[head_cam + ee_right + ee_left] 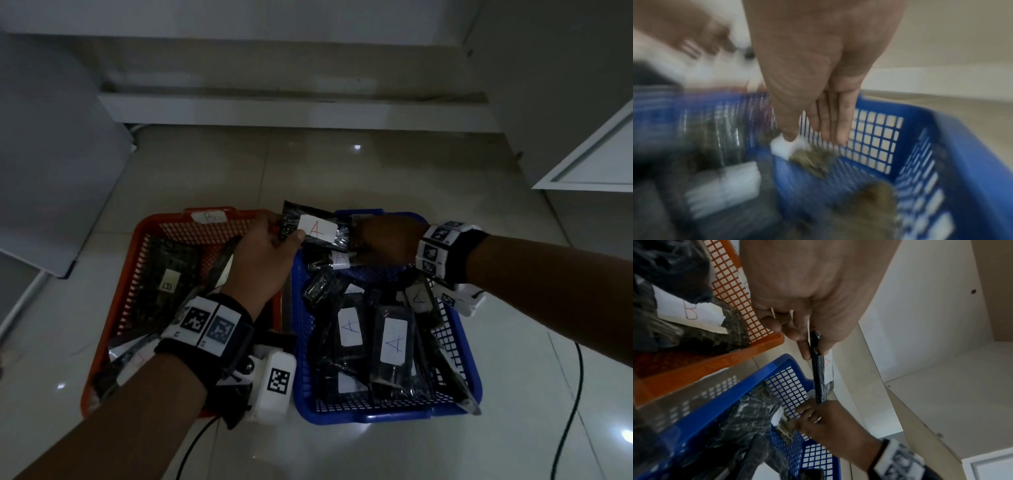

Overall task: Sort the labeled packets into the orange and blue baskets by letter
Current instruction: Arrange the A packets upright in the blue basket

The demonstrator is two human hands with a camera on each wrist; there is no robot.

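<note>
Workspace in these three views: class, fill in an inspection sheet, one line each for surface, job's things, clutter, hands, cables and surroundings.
Surface: glossy pale tiled floor; both baskets stand on it.
Job's things: orange basket tagged B holds B-labelled packets; blue basket beside it holds A-labelled packets; one held packet with a red A is above the blue basket's far rim.
Clutter: nothing seen outside the baskets.
Hands: left hand pinches the held packet; right hand reaches into the blue basket with straight fingers, its thumb tip at a white label; a grip cannot be told.
Cables: black cable on the floor at right; another below the left wrist.
Surroundings: white cabinet panels and a wall base.
</note>
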